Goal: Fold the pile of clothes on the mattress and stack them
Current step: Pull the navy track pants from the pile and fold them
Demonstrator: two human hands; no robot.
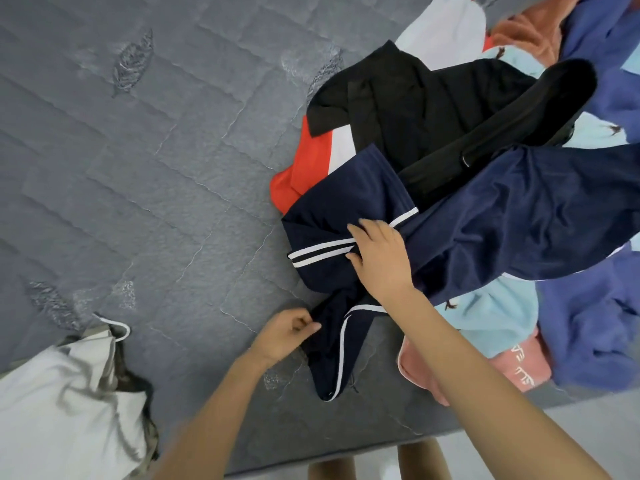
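Below, a grey quilted mattress (138,168) carries the pile of clothes (588,323) along its right side. Out of it trails a navy garment (502,220) with white stripes, its long axis running from far right down to the near edge. The right hand (379,259) curls round its striped fold. The left hand (285,336), nearer, pinches its narrow end. White lettering on a pink garment (519,372) is unreadable.

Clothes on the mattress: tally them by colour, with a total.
Navy striped: 1
Black: 1
Red and white: 1
Light blue: 1
Periwinkle: 1
Pink: 1
Rust orange: 1
White-grey: 1
Total: 8 at least; overlaps hide boundaries.
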